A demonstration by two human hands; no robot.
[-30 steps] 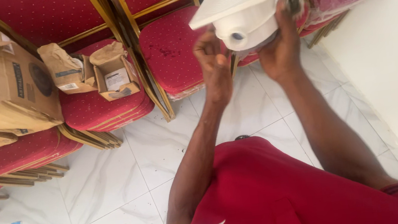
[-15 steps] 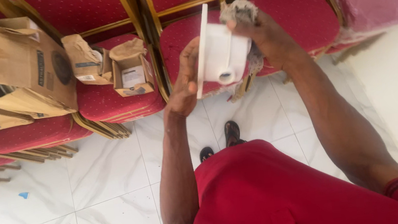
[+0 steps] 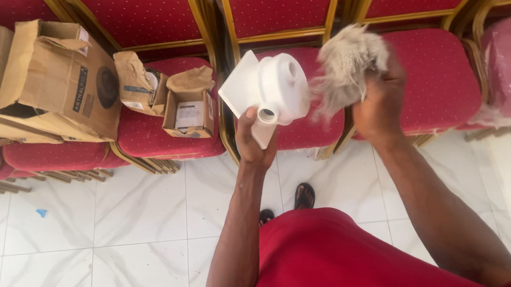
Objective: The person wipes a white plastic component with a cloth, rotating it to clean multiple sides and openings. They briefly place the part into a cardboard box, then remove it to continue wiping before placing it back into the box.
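Note:
My left hand (image 3: 253, 138) grips a white plastic fitting (image 3: 272, 91) by its short pipe stub; the fitting has a square flat plate and a rounded drum-like body. The plate faces left and the round body faces right. My right hand (image 3: 380, 99) holds a bunched grey fluffy cloth (image 3: 346, 64), blurred with motion, close against the right side of the fitting. Both hands are raised in front of a row of red padded chairs (image 3: 435, 76).
Large brown cardboard boxes (image 3: 34, 86) and two small open cartons (image 3: 189, 106) lie on the chairs at left. Gold chair frames (image 3: 217, 44) stand between the seats. White marble-look floor tiles (image 3: 88, 261) spread below, with my sandalled feet (image 3: 303, 195) showing.
The fitting has been turned from plate edge-on to its round body facing right, and it sits lower in view. My right hand with the cloth has moved off to the fitting's right side.

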